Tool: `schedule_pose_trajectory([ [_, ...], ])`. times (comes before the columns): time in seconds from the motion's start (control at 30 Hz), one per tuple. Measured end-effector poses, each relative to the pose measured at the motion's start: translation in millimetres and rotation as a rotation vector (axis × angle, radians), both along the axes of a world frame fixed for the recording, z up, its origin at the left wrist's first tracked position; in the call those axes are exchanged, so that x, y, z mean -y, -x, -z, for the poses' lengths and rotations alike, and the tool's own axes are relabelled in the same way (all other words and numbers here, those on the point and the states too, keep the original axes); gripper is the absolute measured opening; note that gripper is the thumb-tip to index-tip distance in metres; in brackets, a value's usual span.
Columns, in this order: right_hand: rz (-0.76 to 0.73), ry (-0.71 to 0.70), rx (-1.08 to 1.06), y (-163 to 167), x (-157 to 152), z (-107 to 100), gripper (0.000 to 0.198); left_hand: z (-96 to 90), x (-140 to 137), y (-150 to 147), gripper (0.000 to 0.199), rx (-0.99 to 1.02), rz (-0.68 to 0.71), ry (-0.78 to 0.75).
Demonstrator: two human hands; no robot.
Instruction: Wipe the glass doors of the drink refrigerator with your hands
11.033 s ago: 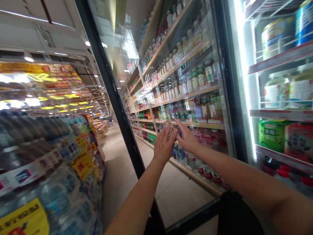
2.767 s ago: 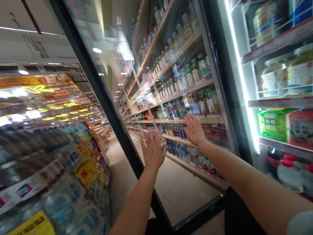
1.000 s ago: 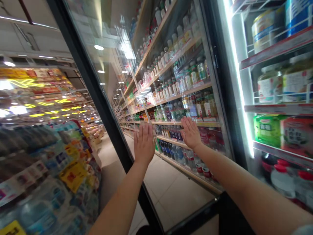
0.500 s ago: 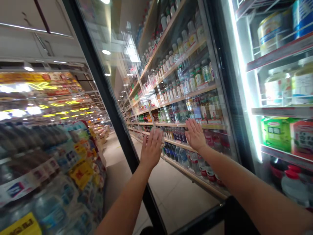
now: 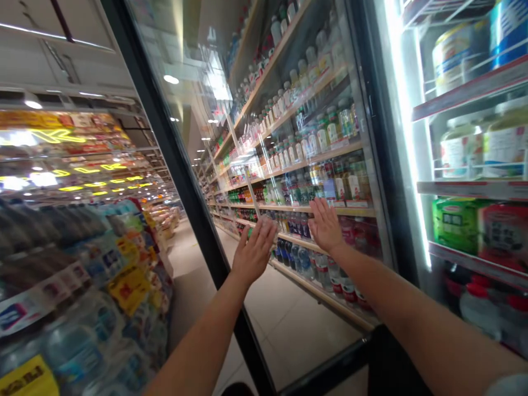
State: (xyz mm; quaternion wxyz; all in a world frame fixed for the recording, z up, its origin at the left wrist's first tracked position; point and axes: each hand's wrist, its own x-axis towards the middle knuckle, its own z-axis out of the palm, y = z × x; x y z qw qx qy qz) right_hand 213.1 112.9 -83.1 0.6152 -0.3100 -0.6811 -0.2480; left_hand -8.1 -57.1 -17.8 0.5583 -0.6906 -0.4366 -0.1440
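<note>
A glass cooler door [image 5: 297, 308] with a dark frame stands swung outward in front of me. My left hand [image 5: 253, 250] lies against the glass near the door's outer edge, its fingers stretched out. Slightly higher and to the right, my right hand [image 5: 325, 225] is spread flat toward the same pane. Neither hand shows anything gripped, though pale reflections blur the left fingertips. Through and on the glass, shelves of bottles [image 5: 289, 148] appear; I cannot tell how much is reflection.
At the right, the lit cooler holds jars [image 5: 460, 146], a green packet [image 5: 456, 220] and red-capped bottles [image 5: 478, 308] on shelves. Stacked water bottles [image 5: 72, 352] line the left, with yellow signs [image 5: 127, 289] on them. A tiled aisle [image 5: 187, 258] runs between.
The whole view has shifted slightly, with the cooler shelves and bottle stack moving a little left. Both hands stay spread at the door's glass.
</note>
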Motion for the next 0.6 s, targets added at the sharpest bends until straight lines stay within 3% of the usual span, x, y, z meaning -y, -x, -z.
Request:
schedule_pose_trajectory([
  [0.07,0.006,-0.006,0.0,-1.0,0.4,0.3,0.065,-5.6,2.6,-0.3,0.061,-0.006,0.008,0.004],
  [0.17,-0.004,0.016,0.004,-2.5,0.9,0.2,0.064,-23.9,1.7,-0.5,0.062,0.129,-0.007,-0.101],
  [0.23,-0.029,0.046,0.011,-3.1,2.9,-0.9,0.064,-25.7,-1.7,-2.4,0.063,0.211,-0.024,-0.154],
  [0.43,-0.146,0.146,-0.091,5.2,40.7,-9.3,0.062,18.3,-9.0,-18.5,0.059,0.089,-0.026,0.004],
  [0.53,-0.293,0.116,0.005,24.8,76.0,-13.4,0.061,25.1,-7.8,-27.7,0.063,0.141,-0.046,-0.014],
  [0.6,-0.472,0.105,0.036,44.7,96.6,-15.7,0.059,23.1,-6.5,-31.4,0.062,0.178,-0.036,-0.032],
])
